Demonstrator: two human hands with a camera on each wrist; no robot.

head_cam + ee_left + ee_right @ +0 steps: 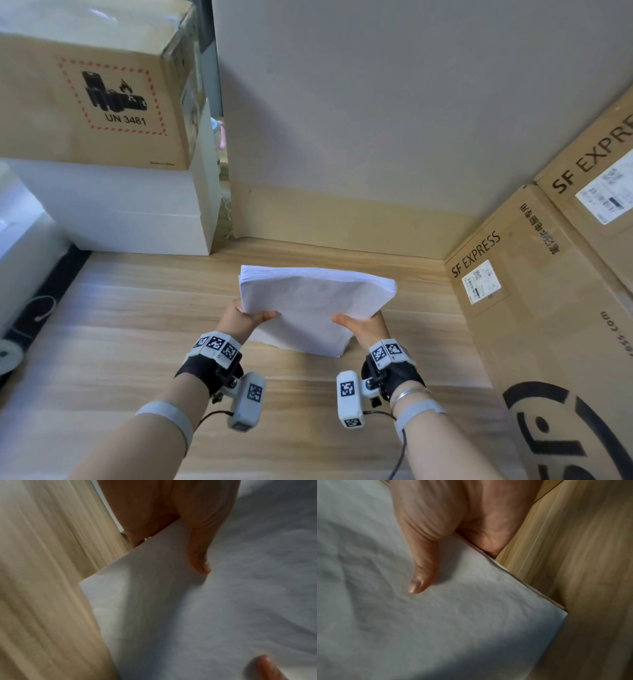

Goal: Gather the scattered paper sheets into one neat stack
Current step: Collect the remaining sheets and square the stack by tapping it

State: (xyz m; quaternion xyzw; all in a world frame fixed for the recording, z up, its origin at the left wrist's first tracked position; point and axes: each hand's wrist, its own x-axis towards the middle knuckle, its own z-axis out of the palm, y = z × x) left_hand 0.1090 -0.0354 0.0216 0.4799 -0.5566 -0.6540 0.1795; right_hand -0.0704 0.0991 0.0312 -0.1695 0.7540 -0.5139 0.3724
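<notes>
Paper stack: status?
Left hand and right hand grip the paper stack by its sides. Stack tilted up, near edge at the wooden table. No loose sheets visible.

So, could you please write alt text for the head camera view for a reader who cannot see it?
Two hands, left hand and right hand, hold a stack of white paper sheets by its sides, tilted above a wooden desk. Cardboard boxes stand to the right and far left.

Soft, even daylight is filling the head view, with the brown cardboard boxes (548,291) bowing at the edges. Both wrist views are looking dim and motion-blurred, thumbs casting shadows on the crinkled white paper stack (471,615).
</notes>
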